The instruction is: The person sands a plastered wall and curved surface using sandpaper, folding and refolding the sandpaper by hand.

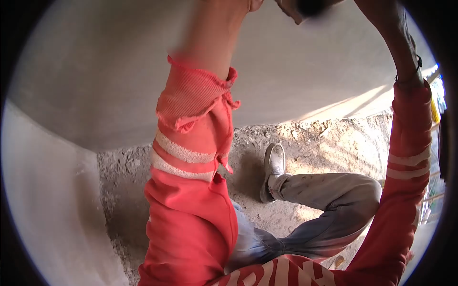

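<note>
My left arm (200, 109), in a frayed red sleeve, reaches up to the top edge of the head view. Only a sliver of my left hand (255, 4) shows there, and its fingers are cut off. Just right of it is part of a brown, wooden-looking object (291, 9) with a dark blurred patch; its kind cannot be made out. On the right, my other arm also stretches upward, with a dark band (407, 77) around the wrist. The base of my right hand (381, 13) meets the top edge, fingers out of view. Whether either hand touches the object is hidden.
A smooth grey wall (296, 71) rises in front, meeting a paler wall (43, 200) at the left corner. Rough dirt ground (329, 143) lies below, partly sunlit. My bent leg (329, 190) and dusty shoe (275, 162) are close to the wall's foot.
</note>
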Demonstrator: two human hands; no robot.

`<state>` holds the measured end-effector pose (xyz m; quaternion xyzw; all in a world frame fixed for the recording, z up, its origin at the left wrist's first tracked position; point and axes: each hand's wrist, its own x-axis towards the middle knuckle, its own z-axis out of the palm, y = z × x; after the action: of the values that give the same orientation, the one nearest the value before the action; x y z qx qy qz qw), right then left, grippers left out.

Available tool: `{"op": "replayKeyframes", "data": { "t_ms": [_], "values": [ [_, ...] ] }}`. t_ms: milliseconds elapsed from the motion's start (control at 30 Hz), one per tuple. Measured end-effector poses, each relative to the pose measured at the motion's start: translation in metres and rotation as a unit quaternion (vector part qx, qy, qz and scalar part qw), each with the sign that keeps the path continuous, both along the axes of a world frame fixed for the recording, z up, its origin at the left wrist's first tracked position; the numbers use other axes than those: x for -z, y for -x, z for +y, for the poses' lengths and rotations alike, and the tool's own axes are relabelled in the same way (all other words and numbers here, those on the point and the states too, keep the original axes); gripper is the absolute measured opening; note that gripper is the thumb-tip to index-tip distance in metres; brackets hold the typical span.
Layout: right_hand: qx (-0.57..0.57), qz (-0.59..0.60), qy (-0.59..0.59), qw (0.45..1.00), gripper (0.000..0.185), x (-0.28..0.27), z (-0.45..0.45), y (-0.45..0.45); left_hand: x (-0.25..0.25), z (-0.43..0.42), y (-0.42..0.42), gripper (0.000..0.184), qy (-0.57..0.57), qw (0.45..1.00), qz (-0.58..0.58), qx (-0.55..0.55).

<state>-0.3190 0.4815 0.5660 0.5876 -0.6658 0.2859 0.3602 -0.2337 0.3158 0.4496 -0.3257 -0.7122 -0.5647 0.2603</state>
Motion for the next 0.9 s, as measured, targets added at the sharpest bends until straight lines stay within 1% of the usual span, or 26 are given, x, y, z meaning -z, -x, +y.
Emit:
{"op": "replayKeyframes", "data": {
  "t_ms": [133, 200, 300, 367, 433, 467, 600, 633, 700, 733, 800, 833, 867, 900],
  "values": [
    [0.019, -0.005, 0.061, 0.998, 0.011, 0.014, 0.017, -0.015, 0.005, 0.013, -0.005, 0.025, -0.073, 0.997, -0.007, -0.03],
    [-0.004, -0.003, 0.097, 0.995, 0.011, 0.029, 0.017, -0.025, 0.006, 0.003, -0.003, 0.025, -0.111, 0.994, 0.018, -0.007],
    [-0.051, 0.028, 0.15, 0.987, 0.012, 0.043, 0.019, -0.028, -0.002, -0.003, -0.01, 0.026, -0.144, 0.988, 0.006, -0.052],
    [-0.071, 0.046, 0.185, 0.979, 0.013, 0.047, 0.027, -0.026, -0.01, 0.005, -0.022, 0.026, -0.163, 0.986, 0.0, -0.045],
    [-0.104, 0.05, 0.228, 0.967, 0.014, 0.05, 0.031, -0.018, -0.021, 0.016, -0.027, 0.026, -0.18, 0.981, 0.011, -0.069],
    [-0.115, 0.043, 0.245, 0.962, 0.015, 0.053, 0.034, -0.011, -0.026, 0.022, -0.03, 0.027, -0.188, 0.979, 0.017, -0.081],
    [-0.132, -0.029, 0.351, 0.927, 0.016, 0.056, 0.054, 0.014, -0.056, 0.02, -0.015, 0.029, -0.159, 0.973, 0.112, -0.125],
    [-0.146, -0.048, 0.364, 0.918, 0.016, 0.059, 0.06, 0.019, -0.063, 0.02, -0.015, 0.029, -0.156, 0.972, 0.112, -0.133],
    [-0.167, -0.111, 0.326, 0.924, 0.016, 0.06, 0.084, 0.035, -0.07, 0.028, -0.014, 0.029, -0.182, 0.963, 0.121, -0.156],
    [-0.159, -0.132, 0.332, 0.92, 0.016, 0.061, 0.087, 0.045, -0.064, 0.034, -0.011, 0.029, -0.209, 0.954, 0.135, -0.169],
    [-0.141, -0.176, 0.342, 0.912, 0.016, 0.065, 0.091, 0.066, -0.062, 0.037, -0.002, 0.032, -0.24, 0.94, 0.103, -0.219],
    [-0.119, -0.218, 0.316, 0.916, 0.016, 0.061, 0.078, 0.062, -0.059, 0.009, -0.017, 0.035, -0.26, 0.93, 0.064, -0.25],
    [-0.097, -0.227, 0.296, 0.923, 0.016, 0.059, 0.07, 0.065, -0.059, -0.006, -0.021, 0.039, -0.274, 0.92, 0.024, -0.279],
    [-0.079, -0.232, 0.285, 0.927, 0.016, 0.059, 0.078, 0.066, -0.057, -0.004, -0.022, 0.037, -0.273, 0.918, 0.035, -0.285]
  ]
}}
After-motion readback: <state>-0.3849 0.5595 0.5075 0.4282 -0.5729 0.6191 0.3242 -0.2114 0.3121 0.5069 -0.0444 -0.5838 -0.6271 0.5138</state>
